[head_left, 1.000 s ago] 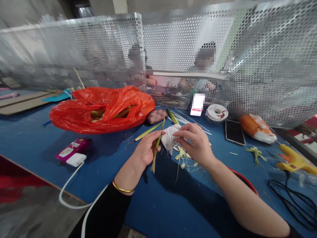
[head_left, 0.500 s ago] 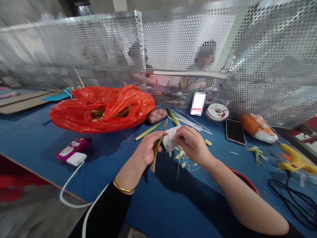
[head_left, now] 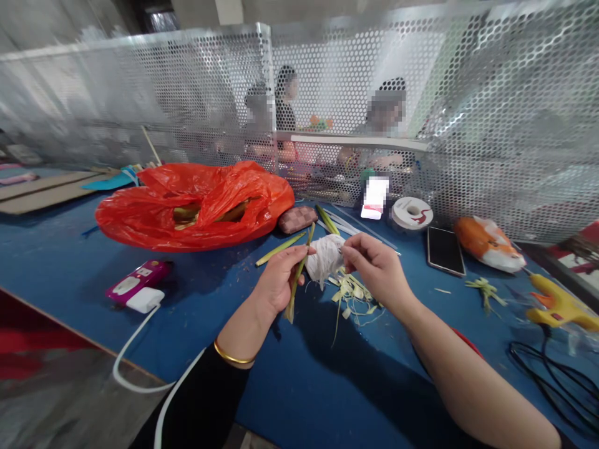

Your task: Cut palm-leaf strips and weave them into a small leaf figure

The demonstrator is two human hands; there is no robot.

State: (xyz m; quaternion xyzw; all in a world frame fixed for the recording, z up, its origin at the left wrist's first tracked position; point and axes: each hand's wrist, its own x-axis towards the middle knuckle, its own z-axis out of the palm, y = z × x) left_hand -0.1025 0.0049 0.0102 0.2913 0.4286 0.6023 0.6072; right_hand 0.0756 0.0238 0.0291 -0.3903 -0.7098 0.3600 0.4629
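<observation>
Between the thumb and fingers of my left hand (head_left: pixel 279 279) is a narrow green-brown leaf strip (head_left: pixel 296 288), held at a steep slant. A roll of white thread or cord (head_left: pixel 325 258) lies right beside that hand. My right hand (head_left: pixel 372 262) is closed in a pinch at the right side of the roll; what its fingertips hold is too small to make out. Pale leaf scraps (head_left: pixel 353 294) lie on the blue table below the right hand. A green leaf piece (head_left: pixel 279 249) rests behind my left hand.
A red plastic bag (head_left: pixel 140 218) stands at the back left, near a checkered pouch (head_left: pixel 298 220). A purple power strip (head_left: pixel 138 279) lies left. To the right are a ribbon spool (head_left: pixel 412 214), a dark phone (head_left: pixel 445 251) and a yellow glue gun (head_left: pixel 556 305). A perforated metal screen (head_left: pixel 346 75) runs behind.
My right hand has moved slightly right, away from my left hand, uncovering more of the white roll and the scraps. My left hand still holds the leaf strip in about the same place.
</observation>
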